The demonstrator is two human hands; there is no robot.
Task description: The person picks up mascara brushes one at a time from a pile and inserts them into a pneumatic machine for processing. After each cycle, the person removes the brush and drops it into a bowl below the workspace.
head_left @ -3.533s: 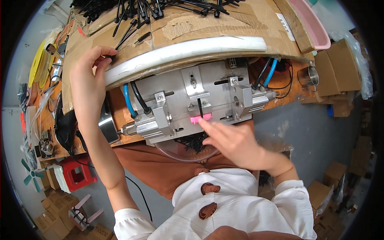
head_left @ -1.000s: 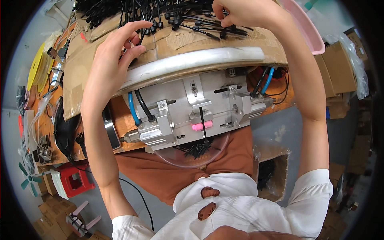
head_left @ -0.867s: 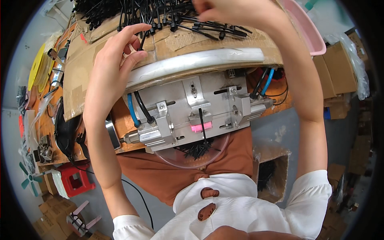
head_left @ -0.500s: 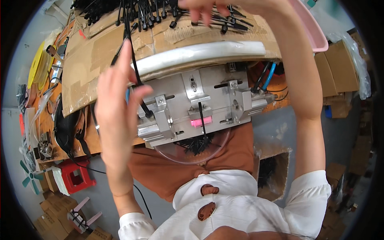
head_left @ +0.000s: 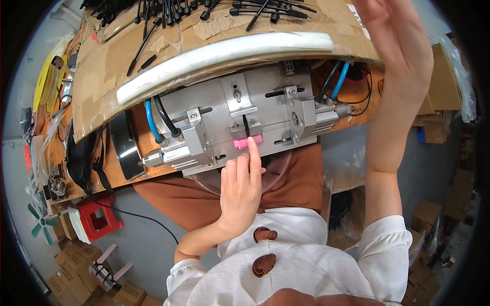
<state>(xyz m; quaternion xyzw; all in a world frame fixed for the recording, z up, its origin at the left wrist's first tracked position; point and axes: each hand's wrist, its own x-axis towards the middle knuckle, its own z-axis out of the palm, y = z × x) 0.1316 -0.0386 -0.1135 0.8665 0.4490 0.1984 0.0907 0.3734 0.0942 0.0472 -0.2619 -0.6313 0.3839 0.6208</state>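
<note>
My left hand (head_left: 239, 186) reaches over the front of a metal fixture (head_left: 219, 136). Its index finger is stretched out, with the tip against a thin black stick (head_left: 246, 125) at a pink block (head_left: 242, 143) in the middle. The other fingers curl loosely, and no grip on the stick shows. Below the fixture, a clear round bowl (head_left: 278, 179) is partly covered by this hand. At the upper right, my right hand (head_left: 400, 38) is lifted beyond the cardboard's right side. The picture's top edge cuts off its fingers, so what they hold is hidden.
Cardboard (head_left: 109, 102) behind the fixture bears several black sticks (head_left: 171, 11) and a white padded strip (head_left: 224, 57). Blue hoses (head_left: 152, 120) run to the fixture's cylinders. A dark phone-like slab (head_left: 125, 145) lies left. A red stool (head_left: 98, 219) stands on the floor.
My left hand has come down from the left onto the black stick at the pink block. My right hand has moved right, away from the black sticks on the cardboard.
</note>
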